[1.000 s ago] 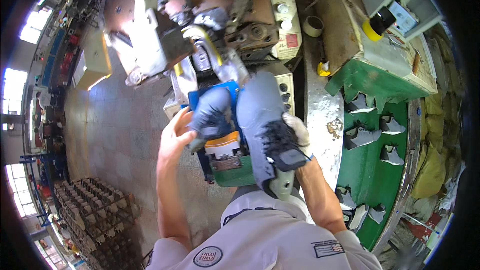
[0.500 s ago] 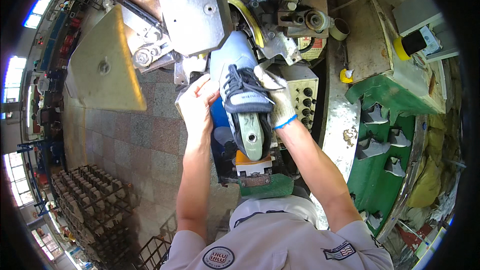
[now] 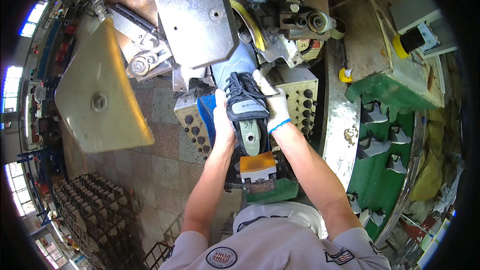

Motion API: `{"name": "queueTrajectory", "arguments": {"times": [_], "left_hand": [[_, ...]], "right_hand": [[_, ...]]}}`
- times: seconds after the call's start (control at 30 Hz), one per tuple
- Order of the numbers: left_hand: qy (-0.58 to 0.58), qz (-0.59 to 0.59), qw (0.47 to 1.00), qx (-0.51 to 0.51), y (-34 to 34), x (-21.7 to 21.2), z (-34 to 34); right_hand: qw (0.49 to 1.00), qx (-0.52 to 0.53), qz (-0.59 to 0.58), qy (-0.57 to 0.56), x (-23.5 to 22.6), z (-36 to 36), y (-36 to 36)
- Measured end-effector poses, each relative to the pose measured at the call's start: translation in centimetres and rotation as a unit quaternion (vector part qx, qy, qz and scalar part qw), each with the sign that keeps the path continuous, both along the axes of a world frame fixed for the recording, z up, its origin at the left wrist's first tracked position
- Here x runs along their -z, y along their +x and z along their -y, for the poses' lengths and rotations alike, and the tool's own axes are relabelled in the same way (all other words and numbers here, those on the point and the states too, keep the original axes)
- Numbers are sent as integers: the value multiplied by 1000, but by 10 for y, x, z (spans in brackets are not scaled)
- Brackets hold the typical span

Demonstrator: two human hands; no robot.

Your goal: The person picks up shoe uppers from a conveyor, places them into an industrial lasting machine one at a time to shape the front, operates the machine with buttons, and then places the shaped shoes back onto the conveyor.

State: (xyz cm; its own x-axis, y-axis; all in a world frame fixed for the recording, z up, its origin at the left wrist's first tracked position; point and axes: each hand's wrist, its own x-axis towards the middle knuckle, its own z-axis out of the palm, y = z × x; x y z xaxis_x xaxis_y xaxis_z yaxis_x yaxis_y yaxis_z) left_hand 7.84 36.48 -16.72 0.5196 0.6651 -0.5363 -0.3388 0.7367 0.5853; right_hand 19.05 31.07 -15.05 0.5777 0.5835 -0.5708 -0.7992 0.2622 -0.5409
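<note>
A grey-blue sneaker [image 3: 246,90] with black laces is fitted over a green shoe last [image 3: 250,137], its heel end toward me. The toe goes in beneath a metal plate [image 3: 197,20] of the machine, which hides it. My bare left hand [image 3: 224,120] presses along the shoe's left side, thumb and palm against it. On the other side my right hand [image 3: 273,99], in a white glove with a blue cuff, grips the shoe near the laces. Below the heel sits an orange pad [image 3: 257,163] on a metal bracket, apart from the last.
A pale guard plate [image 3: 102,95] hangs at the left of the machine. Control boxes with black knobs [image 3: 306,105] flank the shoe. Several grey shoe uppers [image 3: 373,147] lie on a green conveyor [image 3: 367,180] at right. A rack [image 3: 95,200] stands on the tiled floor at lower left.
The shoe's toe has gone farther under the metal plate. My left hand has come lower and to the right, now flat along the shoe's side. The whole view has shifted slightly.
</note>
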Motion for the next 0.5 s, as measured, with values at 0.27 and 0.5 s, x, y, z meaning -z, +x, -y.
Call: {"name": "queueTrajectory", "arguments": {"times": [0.27, 0.5], "left_hand": [[377, -477, 787, 105, -116, 107, 82], [230, -535, 811, 52, -144, 175, 147]], "right_hand": [[929, -16, 346, -128, 20, 176, 12], [963, 55, 133, -226, 26, 297, 5]]}}
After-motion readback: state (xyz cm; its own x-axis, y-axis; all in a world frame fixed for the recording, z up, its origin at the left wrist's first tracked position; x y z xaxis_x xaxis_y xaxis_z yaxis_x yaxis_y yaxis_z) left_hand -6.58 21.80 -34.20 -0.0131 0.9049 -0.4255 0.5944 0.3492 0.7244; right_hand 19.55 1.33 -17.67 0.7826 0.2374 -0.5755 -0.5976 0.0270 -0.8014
